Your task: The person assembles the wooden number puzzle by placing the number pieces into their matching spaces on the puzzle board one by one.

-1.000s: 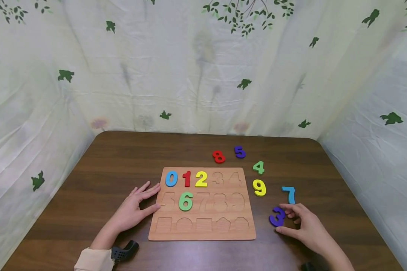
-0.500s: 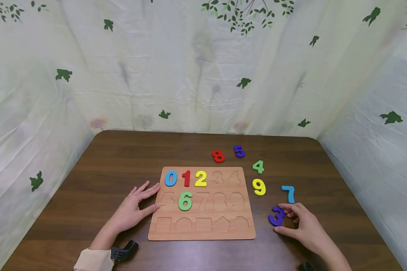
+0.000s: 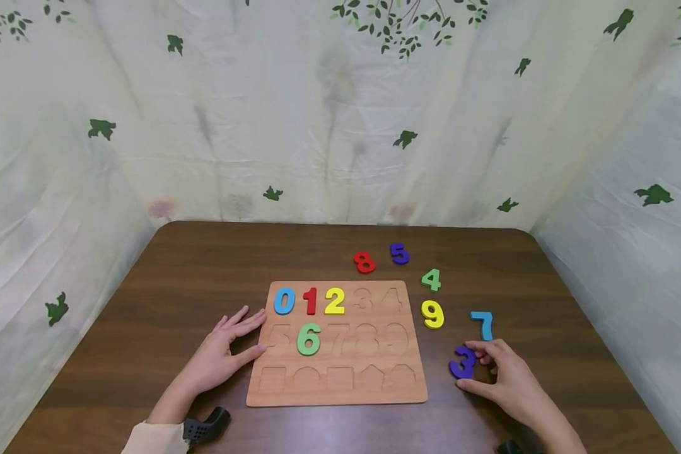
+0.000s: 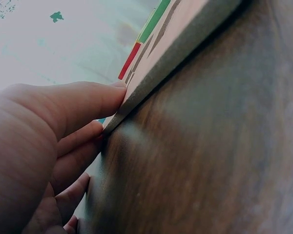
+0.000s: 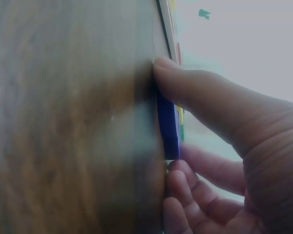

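Note:
A wooden number board [image 3: 340, 384] lies flat on the table. The blue 0 [image 3: 280, 309], red 1 [image 3: 311, 302], yellow 2 [image 3: 335, 308] and green 6 [image 3: 301, 343] sit in it. My left hand [image 3: 218, 356] touches the board's left edge with thumb and spread, fairly straight fingers; in the left wrist view its thumb [image 4: 88, 102] meets the board's side. To the right of the board, my right hand [image 3: 507, 381] pinches a purple number 3 [image 3: 468, 364] between thumb and forefinger. The purple piece [image 5: 168, 124] rests at table level in the right wrist view.
Loose number pieces lie behind and right of the board: a red 8 [image 3: 364, 262], purple 5 [image 3: 399, 254], green 4 [image 3: 431, 280], yellow 9 [image 3: 425, 310] and blue 7 [image 3: 485, 325]. A pale leaf-patterned curtain [image 3: 295, 113] surrounds the brown table [image 3: 215, 258].

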The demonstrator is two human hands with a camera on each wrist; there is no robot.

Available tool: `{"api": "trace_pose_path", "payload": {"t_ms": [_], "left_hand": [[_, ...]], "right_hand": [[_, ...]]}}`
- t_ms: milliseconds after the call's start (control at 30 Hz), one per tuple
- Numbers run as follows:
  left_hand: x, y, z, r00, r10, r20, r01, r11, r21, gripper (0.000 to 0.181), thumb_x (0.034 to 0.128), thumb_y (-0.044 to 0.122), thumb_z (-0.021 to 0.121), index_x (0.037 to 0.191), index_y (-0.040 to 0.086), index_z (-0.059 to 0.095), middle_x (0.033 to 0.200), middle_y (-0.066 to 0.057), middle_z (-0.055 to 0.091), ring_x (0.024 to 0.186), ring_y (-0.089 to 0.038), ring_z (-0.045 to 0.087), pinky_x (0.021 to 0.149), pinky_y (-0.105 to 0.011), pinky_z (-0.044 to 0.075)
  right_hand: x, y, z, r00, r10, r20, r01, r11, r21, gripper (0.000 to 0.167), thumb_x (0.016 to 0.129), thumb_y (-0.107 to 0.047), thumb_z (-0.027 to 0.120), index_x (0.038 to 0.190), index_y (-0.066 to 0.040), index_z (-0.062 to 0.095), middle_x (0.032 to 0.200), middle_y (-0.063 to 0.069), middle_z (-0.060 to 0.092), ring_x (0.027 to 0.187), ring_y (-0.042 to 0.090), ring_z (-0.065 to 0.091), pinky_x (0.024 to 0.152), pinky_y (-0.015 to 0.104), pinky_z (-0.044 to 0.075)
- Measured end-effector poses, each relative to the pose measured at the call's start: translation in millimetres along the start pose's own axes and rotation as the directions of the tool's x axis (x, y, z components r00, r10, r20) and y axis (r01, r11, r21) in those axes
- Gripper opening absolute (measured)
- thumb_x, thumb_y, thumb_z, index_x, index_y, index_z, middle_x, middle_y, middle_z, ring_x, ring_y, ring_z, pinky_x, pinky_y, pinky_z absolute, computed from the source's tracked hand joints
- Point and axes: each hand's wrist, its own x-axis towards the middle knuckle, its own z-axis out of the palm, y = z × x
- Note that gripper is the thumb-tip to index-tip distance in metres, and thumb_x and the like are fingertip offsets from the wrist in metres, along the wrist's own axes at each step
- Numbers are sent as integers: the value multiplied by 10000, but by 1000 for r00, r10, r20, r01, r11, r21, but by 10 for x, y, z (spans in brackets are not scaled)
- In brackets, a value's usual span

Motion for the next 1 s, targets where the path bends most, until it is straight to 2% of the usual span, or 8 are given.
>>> {"api": "trace_pose_path", "payload": {"t_ms": [167,733,1000], "left_hand": [[-2,-8,8,1000,3,-10,-3,1000,3,671,951,374,817,1537,123,608,1625,-117,553,1613,-473,301,1297,-748,132],[-11,-19,10,1000,-3,-4,3,1000,8,671,952,374,815,1535,115,608,1624,-127,552,1611,-479,302,1295,-751,135],[-14,-14,12,1000,2,1,-2,1000,7,671,958,365,813,1546,126,597,1636,-115,541,1613,-472,303,1294,-751,136]], "right_hand": [[9,-13,-1,1000,0,4,0,1000,-9,728,783,-433,965,1361,-75,707,1083,-7,614,947,108,560,741,230,530],[33,-3,-29,1000,-15,11,15,999,-36,654,803,-416,953,1306,-54,746,1042,2,607,893,97,567,712,216,542],[68,-20,-85,996,-82,-29,81,996,-33,583,792,-380,967,1252,-78,772,1013,-27,610,880,56,558,694,209,532]]}}
